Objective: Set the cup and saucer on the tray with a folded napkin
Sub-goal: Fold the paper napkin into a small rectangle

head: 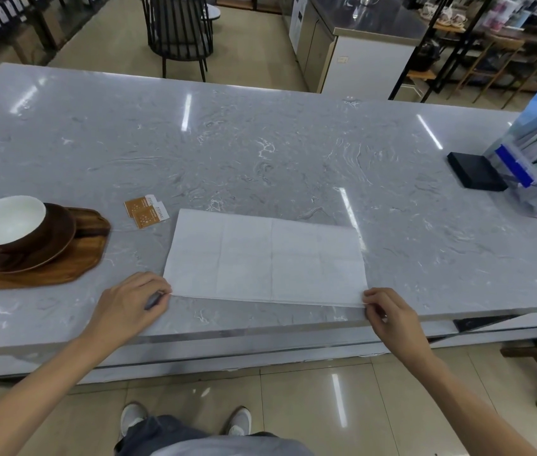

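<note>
1. The napkin (265, 258) is laid flat on the worktop (260, 153), its long axis running left to right, its near edge close to the worktop's near edge.
2. The near left corner is pinched by the left hand (132, 299); the near right corner is pinched by the right hand (389, 312). The fingers (374, 296) are closed narrowly on the paper.
3. A fold away from the body is judged likely; bare worktop lies beyond the far edge.
4. The cup (5, 222) is seated on the saucer (46, 245) on the tray (63, 271), left of the napkin and nearer the left hand.
5. Two small packets (145, 210) lie just beyond the far left corner.
</note>
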{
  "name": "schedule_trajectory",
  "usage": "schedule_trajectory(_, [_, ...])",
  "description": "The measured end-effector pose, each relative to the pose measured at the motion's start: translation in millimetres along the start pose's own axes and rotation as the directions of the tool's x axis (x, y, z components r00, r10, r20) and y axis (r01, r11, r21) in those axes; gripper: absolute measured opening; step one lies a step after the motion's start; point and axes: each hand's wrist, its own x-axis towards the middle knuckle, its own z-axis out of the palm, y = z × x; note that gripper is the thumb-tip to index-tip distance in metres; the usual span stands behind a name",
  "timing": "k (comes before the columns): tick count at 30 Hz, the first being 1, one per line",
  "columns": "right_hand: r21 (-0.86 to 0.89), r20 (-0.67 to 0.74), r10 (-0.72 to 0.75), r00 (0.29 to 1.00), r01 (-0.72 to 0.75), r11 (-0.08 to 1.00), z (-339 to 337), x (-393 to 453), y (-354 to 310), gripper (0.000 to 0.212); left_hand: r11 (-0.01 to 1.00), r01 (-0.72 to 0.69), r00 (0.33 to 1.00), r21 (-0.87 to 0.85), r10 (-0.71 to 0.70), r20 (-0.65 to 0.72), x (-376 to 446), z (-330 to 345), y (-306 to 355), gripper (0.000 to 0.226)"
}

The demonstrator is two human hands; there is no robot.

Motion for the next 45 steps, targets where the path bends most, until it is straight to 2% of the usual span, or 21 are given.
schedule_trajectory(2, [-0.007,0.016,-0.007,1.000,0.007,1.000,-1,0,1,0.021,1.000,0.015,1.000,0.004,-0.015,0.015,2,-1,1,0.024])
schedule_trajectory(4, [-0.007,0.024,-0.017,1.000,0.017,1.000,-2,0,1,0.021,0.999,0.036,0.999,0.027,-0.037,0.029,3,-2,2,0.004])
schedule_trajectory(6, [-0.006,0.028,-0.025,0.999,0.025,1.000,-3,0,2,0.022,0.997,0.061,0.997,0.039,-0.063,0.053,4,0,2,0.018])
schedule_trajectory(8, [-0.009,0.027,-0.028,0.999,0.029,1.000,-3,0,2,0.022,0.997,0.067,0.996,0.049,-0.070,0.059,4,-1,3,0.019])
schedule_trajectory(15, [-0.035,0.029,-0.042,0.999,0.043,0.998,-2,-3,2,0.021,0.997,0.068,0.994,0.021,-0.070,0.088,5,-4,4,0.018])
schedule_trajectory(17, [-0.047,0.033,-0.063,0.997,0.065,0.997,-1,-5,2,0.023,0.999,0.039,0.997,0.002,-0.039,0.073,6,-6,3,0.006])
schedule_trajectory(18, [-0.053,0.030,-0.077,0.997,0.079,0.996,-1,-5,2,0.024,1.000,0.028,0.997,-0.009,-0.027,0.068,6,-7,3,0.007])
schedule_trajectory(21, [-0.043,-0.006,-0.110,0.994,0.109,0.993,0,-7,2,0.018,1.000,-0.023,0.998,-0.007,0.023,0.064,7,-10,1,0.030])
schedule_trajectory(25, [-0.015,-0.053,-0.134,0.990,0.134,0.991,2,-9,2,0.027,0.993,-0.111,0.989,0.031,0.107,0.099,18,-15,-1,0.037])
schedule_trajectory(29, [-0.066,-0.124,-0.094,0.988,0.086,0.994,2,3,-8,0.042,0.978,-0.191,0.958,0.087,0.167,0.232,48,-18,4,0.047])
schedule_trajectory(32, [-0.125,-0.172,-0.085,0.981,0.064,0.990,14,37,-35,0.038,0.975,-0.203,0.963,0.093,0.182,0.197,87,-3,20,0.045])
schedule_trajectory(35, [-0.129,-0.106,-0.051,0.993,0.038,0.991,38,88,-79,0.028,0.988,-0.153,0.972,0.005,0.150,0.179,127,25,45,0.036])
schedule_trajectory(37, [-0.115,0.035,-0.030,0.999,0.034,0.993,60,119,-107,0.041,0.994,-0.109,0.962,0.004,0.104,0.252,151,46,62,0.047])
schedule_trajectory(40, [-0.138,0.233,-0.001,0.973,0.034,0.990,94,152,-132,0.057,0.992,-0.090,0.931,0.094,0.050,0.362,171,73,79,0.066])
schedule_trajectory(43, [-0.144,0.323,0.030,0.946,0.017,0.989,116,158,-137,0.058,0.986,-0.031,0.909,0.163,-0.040,0.415,169,90,76,0.072])
schedule_trajectory(45, [-0.147,0.332,0.050,0.942,-0.001,0.989,120,156,-132,0.059,0.987,-0.003,0.909,0.160,-0.064,0.412,162,94,68,0.077])
